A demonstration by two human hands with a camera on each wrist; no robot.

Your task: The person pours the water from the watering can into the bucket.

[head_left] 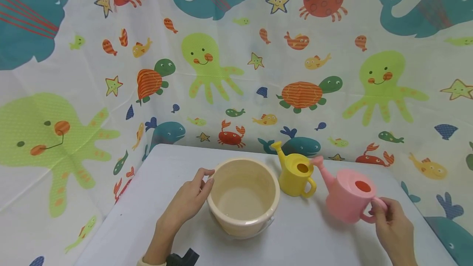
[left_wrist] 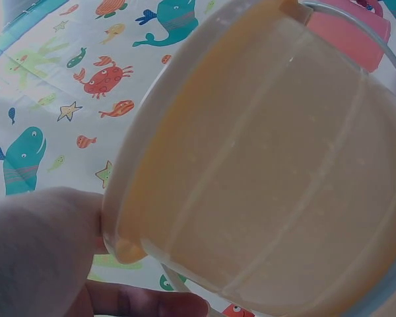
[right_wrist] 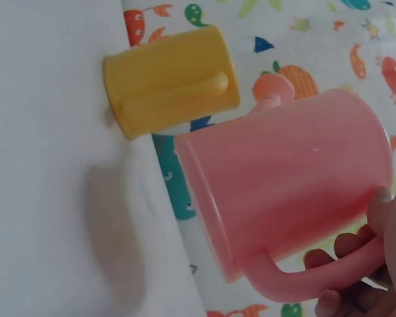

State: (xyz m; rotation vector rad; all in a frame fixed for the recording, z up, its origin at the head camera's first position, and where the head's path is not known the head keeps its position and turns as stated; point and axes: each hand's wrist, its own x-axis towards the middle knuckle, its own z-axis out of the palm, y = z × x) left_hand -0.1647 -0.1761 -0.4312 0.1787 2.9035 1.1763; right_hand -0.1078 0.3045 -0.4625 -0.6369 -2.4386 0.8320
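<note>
A cream bucket (head_left: 242,221) with a thin handle stands on the table. My left hand (head_left: 190,196) holds its left rim; in the left wrist view a finger (left_wrist: 152,300) lies along the outside of the bucket wall (left_wrist: 270,158). My right hand (head_left: 395,227) grips the handle of a pink watering can (head_left: 347,200), which is raised off the table, its spout towards the left. In the right wrist view, fingers wrap the can's handle (right_wrist: 317,277). A yellow watering can (head_left: 292,180) stands between the bucket and the pink can.
The white table (head_left: 314,241) ends at a curtain (head_left: 236,60) printed with sea animals, which hangs behind and along both sides. A dark wrist device (head_left: 182,257) is on my left wrist. The pink can's shadow (right_wrist: 112,231) falls on the tabletop.
</note>
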